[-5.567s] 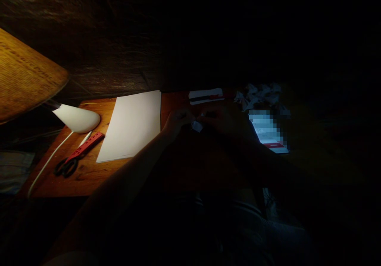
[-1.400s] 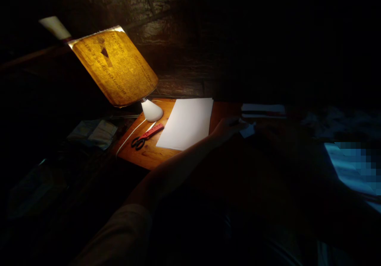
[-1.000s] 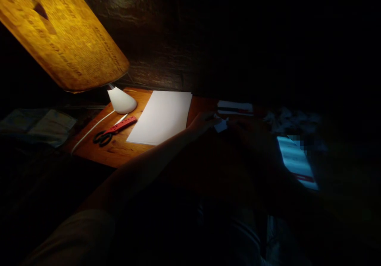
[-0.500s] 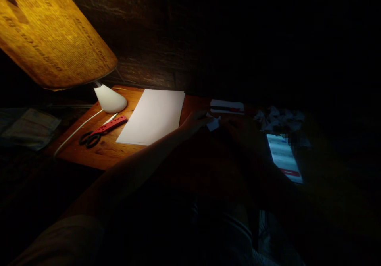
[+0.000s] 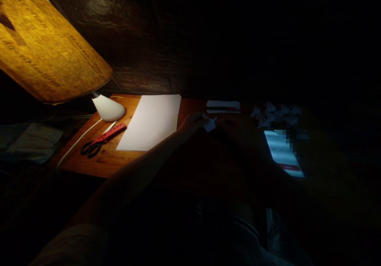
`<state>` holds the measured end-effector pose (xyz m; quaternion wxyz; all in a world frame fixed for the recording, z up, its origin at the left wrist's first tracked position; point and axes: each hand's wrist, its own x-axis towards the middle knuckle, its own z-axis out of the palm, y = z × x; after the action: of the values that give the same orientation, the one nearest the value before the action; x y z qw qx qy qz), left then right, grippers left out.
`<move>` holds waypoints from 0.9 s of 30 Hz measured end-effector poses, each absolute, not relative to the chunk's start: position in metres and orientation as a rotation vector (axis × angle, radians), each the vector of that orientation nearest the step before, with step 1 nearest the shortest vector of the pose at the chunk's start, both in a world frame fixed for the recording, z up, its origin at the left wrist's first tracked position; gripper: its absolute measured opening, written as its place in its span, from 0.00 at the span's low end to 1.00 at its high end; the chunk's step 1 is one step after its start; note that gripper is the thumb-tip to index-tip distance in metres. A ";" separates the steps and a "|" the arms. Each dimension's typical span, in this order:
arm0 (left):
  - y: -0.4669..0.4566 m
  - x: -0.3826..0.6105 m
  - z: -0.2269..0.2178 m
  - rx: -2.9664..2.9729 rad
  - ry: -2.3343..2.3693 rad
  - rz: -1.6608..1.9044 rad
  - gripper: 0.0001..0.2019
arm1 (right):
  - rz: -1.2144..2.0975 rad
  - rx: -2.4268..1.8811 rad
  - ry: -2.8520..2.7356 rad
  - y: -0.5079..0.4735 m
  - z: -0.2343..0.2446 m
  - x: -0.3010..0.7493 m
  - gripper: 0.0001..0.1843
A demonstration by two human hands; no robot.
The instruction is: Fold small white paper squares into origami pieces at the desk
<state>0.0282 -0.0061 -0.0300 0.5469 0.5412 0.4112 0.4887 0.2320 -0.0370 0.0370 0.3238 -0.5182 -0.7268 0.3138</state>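
A small folded piece of white paper [image 5: 210, 124] is pinched in the fingers of my left hand [image 5: 192, 124], above the dim middle of the wooden table. My right hand [image 5: 230, 128] is close against the paper's other side, deep in shadow; its fingers are too dark to make out. Behind the hands lies a small stack of white paper [image 5: 223, 104] with a dark, red-ended tool across it. Left of my left hand rest large white sheets [image 5: 151, 119].
A lamp with a yellow shade [image 5: 56, 51] and white base [image 5: 108, 109] stands at left. Scissors with a red sheath [image 5: 104, 139] lie before it. At right are a lit phone [image 5: 281, 151] and several crumpled or folded white papers [image 5: 276, 114]. A brick wall [image 5: 133, 39] rises behind.
The view has shifted slightly, so the lamp, scissors and large sheets appear a little lower. Both hands stay around the small paper, with little visible change in it.
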 end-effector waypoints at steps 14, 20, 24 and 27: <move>-0.007 0.027 -0.032 1.322 0.998 1.139 0.13 | 0.869 -1.323 -1.933 -0.038 0.042 0.233 0.12; -0.009 0.028 -0.032 1.340 0.966 1.148 0.15 | 0.857 -1.374 -1.977 -0.039 0.046 0.234 0.13; -0.008 0.028 -0.032 1.342 0.947 1.182 0.14 | 0.861 -1.359 -1.963 -0.039 0.048 0.233 0.13; -0.008 0.028 -0.031 1.342 0.950 1.190 0.12 | 0.869 -1.366 -1.929 -0.039 0.046 0.232 0.12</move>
<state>0.0282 -0.0081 -0.0315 0.5279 0.5615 0.3977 0.4979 0.2316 -0.0390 0.0461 0.3068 -0.5163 -0.7290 0.3284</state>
